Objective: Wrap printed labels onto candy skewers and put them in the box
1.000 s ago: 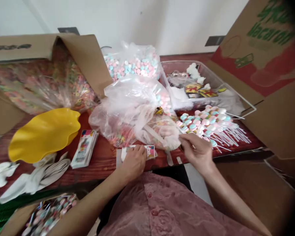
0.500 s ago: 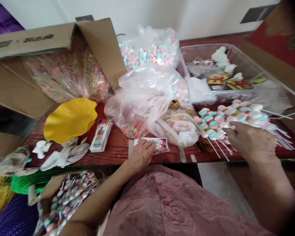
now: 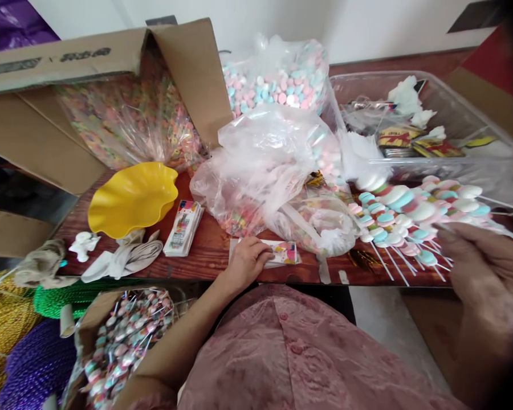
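My left hand (image 3: pixel 250 261) rests at the table's front edge, its fingers bent and pressed together on a small stack of printed plastic bags (image 3: pixel 285 254). At the right, my right hand (image 3: pixel 487 256) is closed on a marshmallow skewer (image 3: pixel 399 197), lifted over the pile. Its pink, white and blue pieces point to the left, and its white stick runs toward the fingers. Beneath it lies a heap of similar marshmallow skewers (image 3: pixel 385 219) with white sticks. Part of my right hand is blurred.
A yellow wavy bowl (image 3: pixel 132 199) and another bag stack (image 3: pixel 183 229) stand left. Behind are clear bags of sweets (image 3: pixel 265 159), an open carton (image 3: pixel 199 74) and a plastic bin (image 3: pixel 444 97). A box of finished-looking candy sticks (image 3: pixel 130 341) sits below the table.
My right hand has picked a marshmallow skewer off the heap and drawn it to the right. My left hand stays on the printed bags. The view has shifted slightly.
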`<state>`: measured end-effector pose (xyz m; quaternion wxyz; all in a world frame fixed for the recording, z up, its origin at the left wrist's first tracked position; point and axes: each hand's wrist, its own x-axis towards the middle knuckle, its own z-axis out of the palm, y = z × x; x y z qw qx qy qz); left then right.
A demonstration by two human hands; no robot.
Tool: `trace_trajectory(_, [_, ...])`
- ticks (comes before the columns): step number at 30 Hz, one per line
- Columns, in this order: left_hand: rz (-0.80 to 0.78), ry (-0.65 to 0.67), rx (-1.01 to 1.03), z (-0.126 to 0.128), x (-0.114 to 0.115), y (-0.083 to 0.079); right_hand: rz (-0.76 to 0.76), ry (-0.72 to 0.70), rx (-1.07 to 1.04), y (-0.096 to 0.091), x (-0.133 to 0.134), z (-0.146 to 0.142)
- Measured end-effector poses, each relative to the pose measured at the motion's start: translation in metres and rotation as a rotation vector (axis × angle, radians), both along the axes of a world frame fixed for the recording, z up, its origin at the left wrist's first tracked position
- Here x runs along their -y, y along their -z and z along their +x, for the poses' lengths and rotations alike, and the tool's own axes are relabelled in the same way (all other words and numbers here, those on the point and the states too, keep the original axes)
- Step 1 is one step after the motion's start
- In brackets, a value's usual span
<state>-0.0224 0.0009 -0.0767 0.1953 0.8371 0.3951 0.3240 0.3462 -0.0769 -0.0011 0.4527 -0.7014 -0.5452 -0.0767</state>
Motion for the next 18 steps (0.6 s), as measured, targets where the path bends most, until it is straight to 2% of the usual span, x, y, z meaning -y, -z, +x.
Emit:
trace_trajectory(2, [0.012,0.023,-0.033,-0.004,0.002,-0.001,-0.019,-0.230,-0.065,-0.007,0.006,-0.017])
trace_trajectory(4, [0.006,0.026,-0.002,-0.006,0.002,-0.001,-0.104,-0.466,-0.059,-0.011,0.008,-0.030])
trace_trajectory(6, [-0.041,0.013,0.063,-0.007,0.002,-0.002,-0.182,-0.608,0.007,-0.010,0.005,-0.036])
trace_trajectory(12, [-0.161,-0.027,0.150,-0.007,-0.001,-0.001,-0.229,-0.717,0.202,0.000,-0.007,-0.040])
trace_trajectory(18, [-0.217,-0.039,0.160,-0.007,-0.001,-0.004,-0.209,-0.773,0.385,-0.005,-0.010,-0.044])
